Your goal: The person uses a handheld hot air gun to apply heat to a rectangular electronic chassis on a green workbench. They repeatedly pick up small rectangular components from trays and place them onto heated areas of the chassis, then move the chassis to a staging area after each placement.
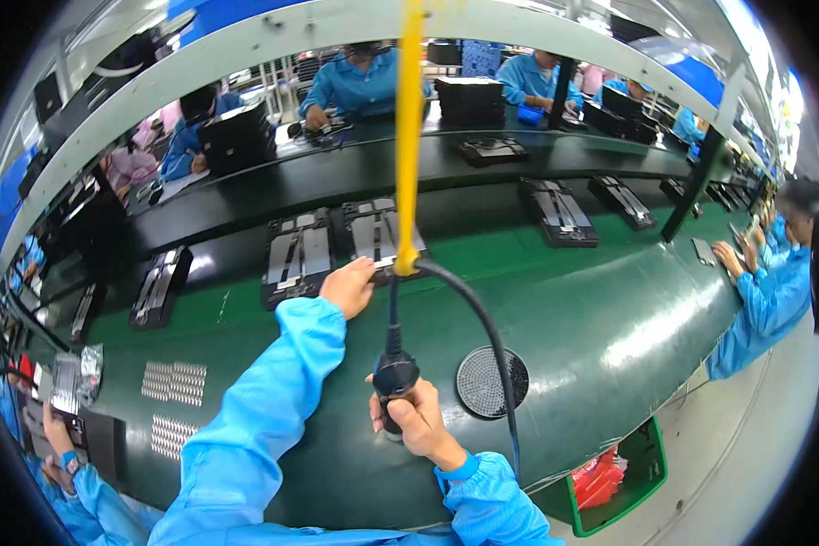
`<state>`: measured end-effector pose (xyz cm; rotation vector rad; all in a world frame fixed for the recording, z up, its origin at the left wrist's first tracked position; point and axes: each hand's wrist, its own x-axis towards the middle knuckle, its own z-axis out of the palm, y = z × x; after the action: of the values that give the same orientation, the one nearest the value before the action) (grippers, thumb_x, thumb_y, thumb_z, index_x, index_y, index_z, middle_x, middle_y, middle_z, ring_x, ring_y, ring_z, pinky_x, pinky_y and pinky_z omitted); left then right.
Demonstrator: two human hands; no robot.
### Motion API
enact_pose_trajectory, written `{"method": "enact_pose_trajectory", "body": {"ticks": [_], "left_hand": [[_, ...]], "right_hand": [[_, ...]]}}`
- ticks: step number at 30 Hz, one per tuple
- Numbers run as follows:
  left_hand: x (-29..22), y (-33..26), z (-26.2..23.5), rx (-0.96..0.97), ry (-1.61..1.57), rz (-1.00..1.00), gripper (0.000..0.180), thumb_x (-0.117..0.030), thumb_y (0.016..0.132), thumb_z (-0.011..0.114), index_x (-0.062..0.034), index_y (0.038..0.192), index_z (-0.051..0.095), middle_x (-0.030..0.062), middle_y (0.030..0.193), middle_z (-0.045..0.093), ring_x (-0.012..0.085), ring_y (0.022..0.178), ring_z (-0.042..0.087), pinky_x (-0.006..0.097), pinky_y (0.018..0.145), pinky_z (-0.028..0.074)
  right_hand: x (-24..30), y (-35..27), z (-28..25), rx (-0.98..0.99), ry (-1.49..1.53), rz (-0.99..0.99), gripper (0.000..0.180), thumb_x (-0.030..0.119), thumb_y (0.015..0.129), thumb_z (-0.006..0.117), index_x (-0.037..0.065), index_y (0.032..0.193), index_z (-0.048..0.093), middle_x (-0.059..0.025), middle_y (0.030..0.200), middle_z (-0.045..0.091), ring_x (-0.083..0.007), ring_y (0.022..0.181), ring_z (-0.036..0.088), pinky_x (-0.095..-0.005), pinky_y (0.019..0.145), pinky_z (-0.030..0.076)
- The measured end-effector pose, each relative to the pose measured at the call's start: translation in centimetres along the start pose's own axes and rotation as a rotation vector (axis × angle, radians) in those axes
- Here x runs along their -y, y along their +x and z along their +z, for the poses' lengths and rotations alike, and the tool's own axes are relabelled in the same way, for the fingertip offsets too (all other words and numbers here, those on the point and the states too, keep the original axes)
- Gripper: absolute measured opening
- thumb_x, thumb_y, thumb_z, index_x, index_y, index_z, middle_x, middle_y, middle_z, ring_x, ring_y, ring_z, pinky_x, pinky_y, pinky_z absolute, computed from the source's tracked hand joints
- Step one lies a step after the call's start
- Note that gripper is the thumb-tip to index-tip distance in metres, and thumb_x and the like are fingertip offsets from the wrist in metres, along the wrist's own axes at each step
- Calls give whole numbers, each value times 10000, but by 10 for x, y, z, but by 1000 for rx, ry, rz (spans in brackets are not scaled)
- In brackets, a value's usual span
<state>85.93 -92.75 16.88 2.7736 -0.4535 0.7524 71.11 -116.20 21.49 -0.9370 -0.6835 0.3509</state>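
Observation:
My right hand point(414, 419) is wrapped round a black electric screwdriver point(397, 375), which hangs upright by its cable from a yellow strap point(409, 136). Its tip is hidden below my fist. Farther forward, my left hand point(348, 287) has its fingers bent over the near left corner of a black tray point(373, 229) holding flat grey electronic parts. A second black tray point(298, 255) of the same kind lies just left of that hand. Right of the screwdriver, a round black dish with a fine grid point(482, 387) rests on the green work surface point(601, 309).
Rows of small metal pieces point(175, 382) lie at left. More loaded black trays point(558, 214) line the bench, below a raised shelf point(337, 168). A green bin point(660, 464) with red packets stands below the right edge. Co-workers in blue sit opposite and at both sides.

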Motion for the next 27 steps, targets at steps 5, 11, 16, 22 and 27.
{"method": "enact_pose_trajectory", "body": {"ticks": [5, 11, 16, 22, 27], "left_hand": [[17, -28, -69, 301, 247, -207, 473, -21, 622, 622, 0, 1087, 540, 173, 1239, 501, 328, 1163, 474, 383, 966, 429], [48, -31, -93, 477, 354, -352, 453, -73, 547, 662, -18, 984, 558, 167, 1030, 572, 356, 986, 560, 429, 854, 469], [76, -21, -88, -49, 468, -269, 430, -93, 552, 559, -18, 974, 597, 197, 874, 643, 386, 817, 615, 479, 730, 481], [38, 17, -136, 15, 400, -249, 375, -199, 587, 667, -37, 925, 652, 157, 903, 660, 335, 803, 633, 418, 743, 499], [0, -11, -172, -239, 311, -156, 347, -101, 579, 694, -46, 919, 654, 153, 876, 664, 324, 786, 645, 371, 721, 511]], "right_hand": [[18, -4, -19, -55, -40, -19, 317, 288, 867, 607, -4, 894, 486, -29, 639, 534, -73, 533, 511, -214, 495, 415], [17, -11, -28, -43, 38, 54, 340, 223, 886, 595, -24, 1077, 460, -25, 739, 538, -68, 590, 509, -215, 522, 420], [19, -10, -33, 13, 23, 44, 343, 253, 903, 574, -7, 1088, 448, -10, 713, 521, -63, 572, 495, -217, 528, 426], [20, -9, -37, -76, -19, -3, 296, 283, 902, 570, 6, 987, 505, -5, 620, 503, -60, 523, 493, -225, 471, 411], [28, -8, -37, -58, -55, -7, 386, 288, 883, 597, -25, 1095, 521, -7, 621, 518, -61, 518, 485, -225, 473, 414]]}}
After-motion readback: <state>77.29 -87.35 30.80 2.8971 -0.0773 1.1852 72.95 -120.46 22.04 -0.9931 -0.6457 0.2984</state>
